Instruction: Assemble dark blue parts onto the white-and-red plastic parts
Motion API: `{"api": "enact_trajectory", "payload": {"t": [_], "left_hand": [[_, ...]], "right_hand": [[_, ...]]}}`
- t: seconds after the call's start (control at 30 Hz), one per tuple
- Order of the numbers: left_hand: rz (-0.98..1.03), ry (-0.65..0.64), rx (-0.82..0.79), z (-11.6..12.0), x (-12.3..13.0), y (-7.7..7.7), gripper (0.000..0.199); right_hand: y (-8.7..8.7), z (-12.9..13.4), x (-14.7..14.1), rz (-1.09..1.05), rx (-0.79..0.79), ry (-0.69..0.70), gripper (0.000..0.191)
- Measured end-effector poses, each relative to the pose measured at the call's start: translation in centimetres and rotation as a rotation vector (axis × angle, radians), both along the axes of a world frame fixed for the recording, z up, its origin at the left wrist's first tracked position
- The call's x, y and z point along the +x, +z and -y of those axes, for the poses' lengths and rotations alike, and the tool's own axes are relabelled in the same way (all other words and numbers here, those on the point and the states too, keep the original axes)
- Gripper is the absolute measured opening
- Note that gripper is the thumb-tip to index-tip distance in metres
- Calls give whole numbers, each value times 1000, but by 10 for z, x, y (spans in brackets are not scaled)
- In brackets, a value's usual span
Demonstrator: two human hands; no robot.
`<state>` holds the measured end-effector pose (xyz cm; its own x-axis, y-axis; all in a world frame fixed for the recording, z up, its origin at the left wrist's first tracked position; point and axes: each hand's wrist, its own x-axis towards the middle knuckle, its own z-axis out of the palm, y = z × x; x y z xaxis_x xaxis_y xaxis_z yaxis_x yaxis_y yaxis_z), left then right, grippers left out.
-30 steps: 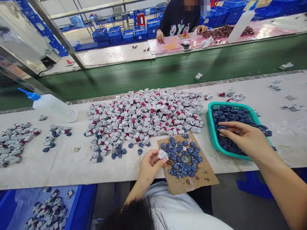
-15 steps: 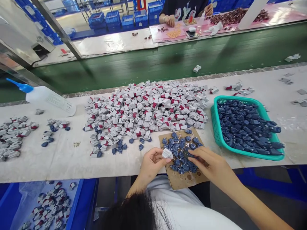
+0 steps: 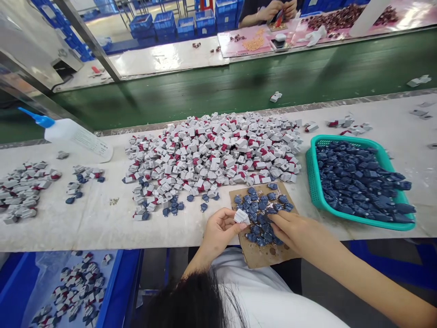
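Observation:
My left hand (image 3: 218, 230) pinches a light grey plastic part (image 3: 241, 217) at the left edge of a brown cardboard sheet (image 3: 262, 258). Small dark blue pieces (image 3: 252, 209) cover much of the cardboard, which looks wet in spots. My right hand (image 3: 287, 228) reaches in from the right, its fingertips together among the blue pieces; what they hold, if anything, is hidden. Behind the cardboard spreads a large heap of grey and dark red parts (image 3: 215, 155). A green basket (image 3: 316, 191) full of dark blue pieces (image 3: 358, 177) stands to the right.
A white bottle with a blue nozzle (image 3: 78, 139) leans at the left, near a smaller pile of grey parts (image 3: 20, 191). A blue bin (image 3: 119, 282) sits below the table edge. Across the green belt (image 3: 170, 100), a person's hands (image 3: 282, 9) work over a pink surface.
The view has shifted slightly, moving the table items right. My right fingertips have come lower among the blue pieces. Across the belt, the other person's hands have come together.

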<state>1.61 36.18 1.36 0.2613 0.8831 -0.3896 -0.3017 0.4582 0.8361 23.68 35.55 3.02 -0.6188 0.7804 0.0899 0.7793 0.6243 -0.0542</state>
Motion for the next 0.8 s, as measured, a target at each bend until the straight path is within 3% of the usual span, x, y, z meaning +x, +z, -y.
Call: {"api": "enact_trajectory", "payload": {"t": [0.3,0.63,0.7,0.8], "left_hand": [[20,15,-5,0,1,-1,32],[56,77,-65,0,3,5,42],[75,79,-77,-1,4,12,43],[113,84,-76,-2,7,22,42]], "right_hand": [[2,-4,-5,61,-42,57,32],[3,-6,2,-45,-125,-2,20],[12,-9,3,-112,-163,-16,19],[33,-9,-5,-440,-162,-143,17]]}}
